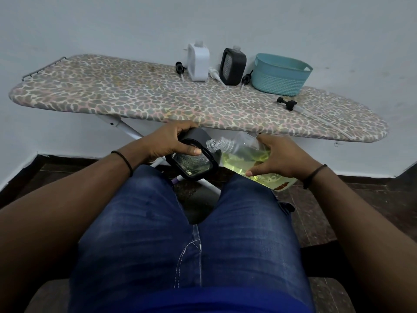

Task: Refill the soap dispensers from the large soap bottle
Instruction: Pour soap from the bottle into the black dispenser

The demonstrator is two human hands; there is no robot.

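Note:
My left hand (171, 141) grips a black-framed soap dispenser (194, 160) over my knees, its clear neck tilted to the right. My right hand (279, 158) holds the large clear soap bottle (246, 154) of yellow-green liquid, tipped left so its threaded mouth meets the dispenser's neck. On the ironing board (135, 96) stand a white dispenser (199, 63) and a second black dispenser (232, 66), both without pumps. Three black pump heads lie on the board: one left of the white dispenser (180, 68), one right of the black one (246, 79), one near the front right (287, 103).
A teal plastic basket (279, 74) stands at the board's back right. A white pump tube (214, 74) lies between the two standing dispensers. The board's white legs (126, 128) run down under my hands. My legs in blue jeans fill the lower view; the wall is behind the board.

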